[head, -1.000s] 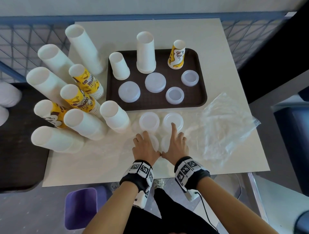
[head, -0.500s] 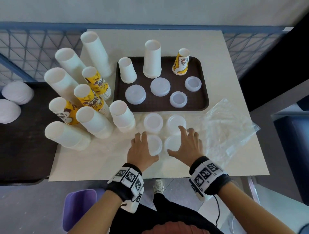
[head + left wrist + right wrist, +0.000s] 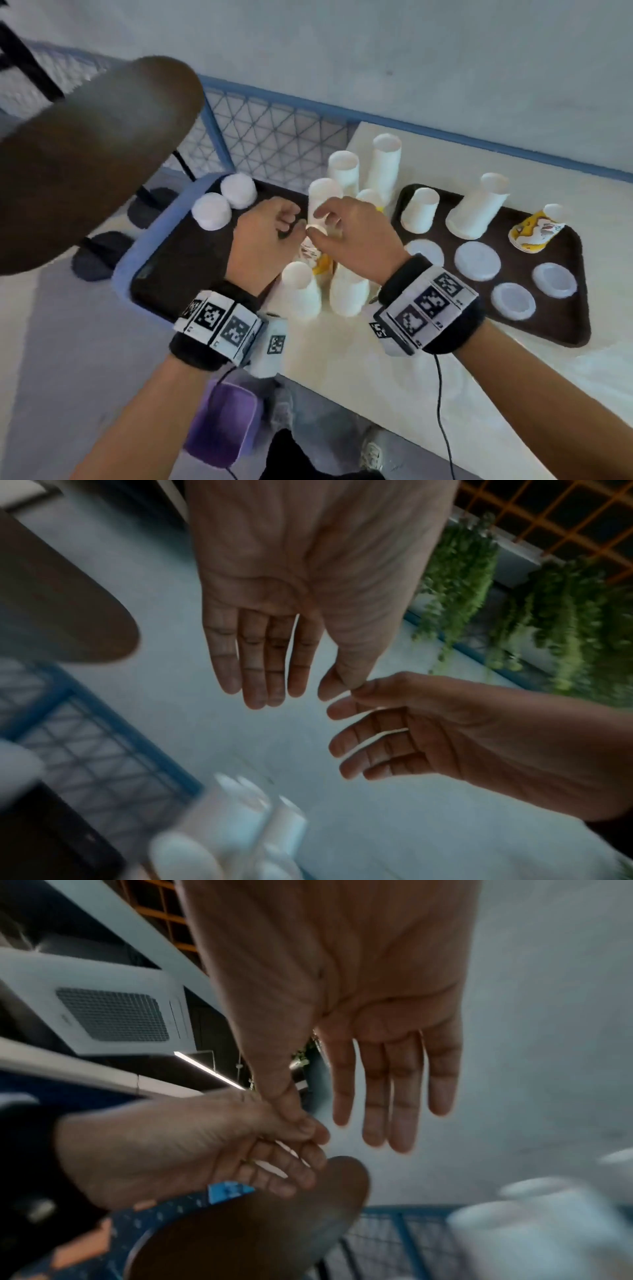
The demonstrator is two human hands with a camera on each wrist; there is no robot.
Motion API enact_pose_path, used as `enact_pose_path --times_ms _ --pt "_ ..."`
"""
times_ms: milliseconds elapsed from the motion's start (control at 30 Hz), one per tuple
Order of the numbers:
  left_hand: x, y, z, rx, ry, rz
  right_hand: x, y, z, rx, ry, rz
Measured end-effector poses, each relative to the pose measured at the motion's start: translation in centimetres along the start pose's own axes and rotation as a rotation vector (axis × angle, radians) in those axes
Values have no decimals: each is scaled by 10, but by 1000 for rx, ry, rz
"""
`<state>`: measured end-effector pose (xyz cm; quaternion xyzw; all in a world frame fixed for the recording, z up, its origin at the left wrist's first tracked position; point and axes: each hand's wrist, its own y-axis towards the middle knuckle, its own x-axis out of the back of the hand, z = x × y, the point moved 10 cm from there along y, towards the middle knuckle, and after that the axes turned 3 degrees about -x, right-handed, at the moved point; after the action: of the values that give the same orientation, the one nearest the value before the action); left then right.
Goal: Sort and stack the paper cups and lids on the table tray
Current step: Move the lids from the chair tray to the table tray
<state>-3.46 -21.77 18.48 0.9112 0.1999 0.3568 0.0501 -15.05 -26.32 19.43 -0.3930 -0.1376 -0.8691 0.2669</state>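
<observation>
Both hands hover above the white and yellow paper cup stacks (image 3: 349, 293) at the table's left side. My left hand (image 3: 284, 222) and right hand (image 3: 329, 219) meet at the thumbs and hold nothing. The left wrist view shows the left hand (image 3: 274, 669) with straight fingers, and the right wrist view shows the same for the right hand (image 3: 377, 1096). The brown tray (image 3: 561, 329) to the right carries an upturned white cup (image 3: 420, 210), a white cup stack (image 3: 476, 212), a yellow cup (image 3: 534, 233) and several clear lids (image 3: 478, 261).
A second dark tray with a blue rim (image 3: 185, 274) stands left of the table and bears two white domed items (image 3: 211, 210). A blurred brown round shape (image 3: 85, 154) fills the upper left. Blue mesh fencing (image 3: 274, 137) runs behind, and a purple bin (image 3: 219, 425) sits below.
Both hands left the lids at the table's front edge, rose and moved left over the cup stacks, and their thumbs now touch. The head view swung left.
</observation>
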Motion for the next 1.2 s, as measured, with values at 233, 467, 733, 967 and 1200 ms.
enact_pose_path --times_ms 233,467,733,967,1200 --pt "105 60 165 231 196 -4 -129 117 75 -81 53 241" --pt "89 92 286 338 322 228 -236 190 48 -283 -41 388" --pt "48 138 333 295 372 365 -267 275 10 -302 -317 303" --pt "14 160 362 283 377 479 -299 318 -17 -299 -487 386" --pt "-6 165 377 272 476 588 -323 334 -35 -350 -479 503"
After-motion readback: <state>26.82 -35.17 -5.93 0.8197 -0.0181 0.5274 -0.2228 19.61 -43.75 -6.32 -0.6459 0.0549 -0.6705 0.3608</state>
